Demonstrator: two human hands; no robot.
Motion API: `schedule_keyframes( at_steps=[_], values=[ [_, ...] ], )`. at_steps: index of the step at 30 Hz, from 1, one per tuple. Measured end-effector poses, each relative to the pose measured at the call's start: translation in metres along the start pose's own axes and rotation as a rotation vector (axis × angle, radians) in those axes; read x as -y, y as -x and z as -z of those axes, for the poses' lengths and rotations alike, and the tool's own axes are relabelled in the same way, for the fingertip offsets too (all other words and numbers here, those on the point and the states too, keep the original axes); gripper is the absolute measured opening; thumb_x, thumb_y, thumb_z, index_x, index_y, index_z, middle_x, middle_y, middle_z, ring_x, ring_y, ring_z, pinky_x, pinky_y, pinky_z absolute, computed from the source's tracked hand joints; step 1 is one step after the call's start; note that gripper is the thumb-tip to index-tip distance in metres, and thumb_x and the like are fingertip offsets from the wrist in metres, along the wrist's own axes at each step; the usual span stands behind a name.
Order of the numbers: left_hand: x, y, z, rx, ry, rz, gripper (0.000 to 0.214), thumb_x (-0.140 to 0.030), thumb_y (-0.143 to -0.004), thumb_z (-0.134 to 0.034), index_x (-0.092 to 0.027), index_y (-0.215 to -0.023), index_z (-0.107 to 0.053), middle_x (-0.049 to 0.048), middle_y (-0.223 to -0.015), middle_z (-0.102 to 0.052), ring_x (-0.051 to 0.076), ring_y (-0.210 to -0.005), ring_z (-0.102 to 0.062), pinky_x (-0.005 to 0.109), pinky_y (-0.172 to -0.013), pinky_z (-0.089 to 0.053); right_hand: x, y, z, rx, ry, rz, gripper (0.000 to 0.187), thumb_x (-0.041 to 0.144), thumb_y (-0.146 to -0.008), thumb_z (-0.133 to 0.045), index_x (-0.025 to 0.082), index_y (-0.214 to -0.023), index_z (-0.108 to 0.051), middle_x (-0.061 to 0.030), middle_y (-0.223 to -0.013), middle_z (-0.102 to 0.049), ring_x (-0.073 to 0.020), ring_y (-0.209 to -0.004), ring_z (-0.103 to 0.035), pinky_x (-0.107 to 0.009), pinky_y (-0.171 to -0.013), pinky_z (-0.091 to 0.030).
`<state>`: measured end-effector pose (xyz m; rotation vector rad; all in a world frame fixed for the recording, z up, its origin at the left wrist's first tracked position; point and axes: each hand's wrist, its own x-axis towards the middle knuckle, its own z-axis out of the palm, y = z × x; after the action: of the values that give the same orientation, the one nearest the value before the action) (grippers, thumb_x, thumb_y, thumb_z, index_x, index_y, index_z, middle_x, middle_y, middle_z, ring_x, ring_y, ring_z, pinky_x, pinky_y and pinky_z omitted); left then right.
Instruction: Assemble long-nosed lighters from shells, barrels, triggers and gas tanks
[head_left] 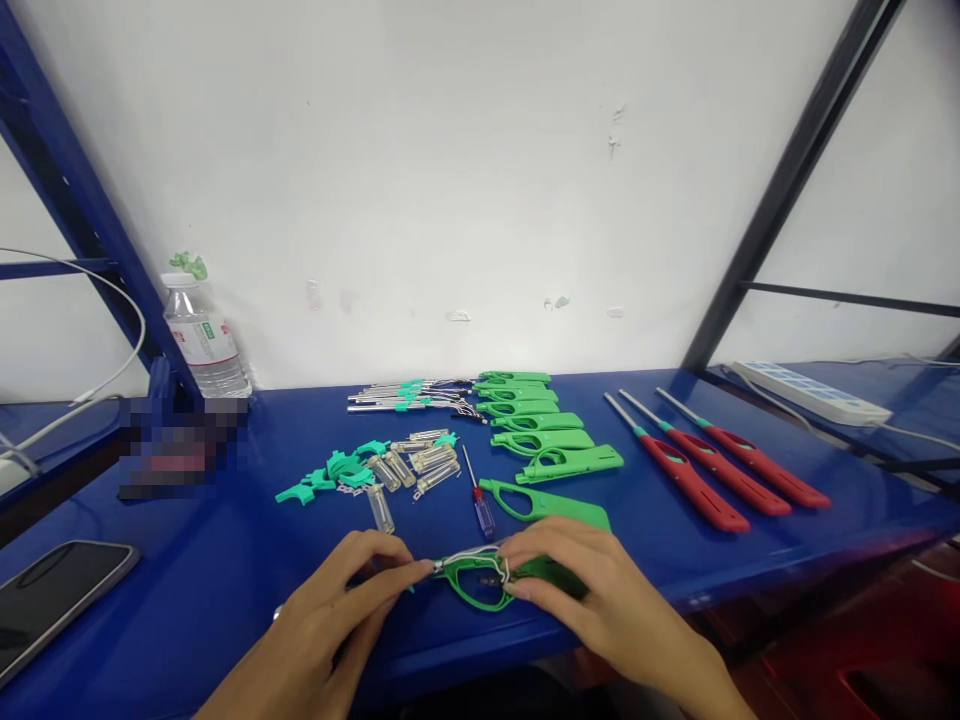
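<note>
Near the front edge of the blue table I have a green lighter shell half [474, 603] with a finger loop. My left hand [349, 600] is closed at the shell's narrow end, pinching the end of a metal lighter tube [437, 567]. White wires [472, 552] run from there along the shell. With thumb and fingers, my right hand [592, 570] pinches the wires by a small dark part [491, 580] at the loop. That hand covers much of the shell's wide end. Just behind it lies another green shell half [559, 506].
Behind my hands are a screwdriver [482, 510], clear fuel tanks [381, 508], teal triggers [341, 468], metal tubes with wires [397, 404] and green shells [544, 440]. Red lighters [697, 490] lie right, near a power strip [814, 392]. A bottle [202, 345] and phone [64, 590] are left.
</note>
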<state>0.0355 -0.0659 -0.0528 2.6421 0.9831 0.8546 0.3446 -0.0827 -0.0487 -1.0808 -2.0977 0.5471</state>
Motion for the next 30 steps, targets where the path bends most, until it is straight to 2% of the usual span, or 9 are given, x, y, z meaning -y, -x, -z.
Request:
schedule_keyframes(
  at_steps=[3, 11, 19, 30],
  values=[
    [0.0024, 0.0016, -0.0022, 0.034, -0.015, 0.012, 0.049, -0.01, -0.107, -0.048, -0.037, -0.146, -0.062, 0.002, -0.128, -0.068, 0.014, -0.113, -0.073, 0.019, -0.095, -0.06, -0.0012, 0.0005, 0.0, -0.004, -0.017, 0.054, 0.008, 0.024, -0.104, -0.071, 0.026, -0.111, -0.073, 0.0004, -0.111, -0.08, -0.0185, -0.105, -0.071, -0.028, -0.094, -0.053],
    [0.0004, -0.0012, -0.0016, 0.007, -0.021, 0.004, 0.045, -0.01, -0.106, -0.048, -0.037, -0.138, -0.068, 0.0012, -0.124, -0.07, 0.015, -0.111, -0.073, 0.02, -0.096, -0.06, -0.0027, 0.0029, 0.0016, 0.026, -0.037, 0.102, 0.01, 0.021, -0.107, -0.066, 0.026, -0.114, -0.073, 0.002, -0.109, -0.078, -0.0158, -0.106, -0.068, -0.027, -0.096, -0.051],
    [-0.0049, -0.0053, 0.0006, 0.02, -0.005, -0.001, 0.05, -0.009, -0.106, -0.047, -0.037, -0.141, -0.068, 0.001, -0.122, -0.072, 0.014, -0.106, -0.075, 0.017, -0.092, -0.06, -0.0047, 0.0016, 0.0017, 0.034, 0.007, 0.167, 0.016, 0.02, -0.109, -0.061, 0.027, -0.119, -0.072, 0.0003, -0.113, -0.078, -0.0177, -0.107, -0.068, -0.032, -0.101, -0.049],
    [-0.0029, -0.0049, 0.0, 0.054, -0.001, 0.013, 0.055, -0.007, -0.106, -0.045, -0.038, -0.147, -0.064, 0.0023, -0.125, -0.072, 0.015, -0.107, -0.075, 0.02, -0.093, -0.061, -0.0072, 0.0044, -0.0004, -0.01, 0.046, 0.172, 0.021, 0.023, -0.108, -0.064, 0.029, -0.124, -0.077, 0.0003, -0.116, -0.081, -0.0179, -0.108, -0.073, -0.03, -0.098, -0.052]
  ],
)
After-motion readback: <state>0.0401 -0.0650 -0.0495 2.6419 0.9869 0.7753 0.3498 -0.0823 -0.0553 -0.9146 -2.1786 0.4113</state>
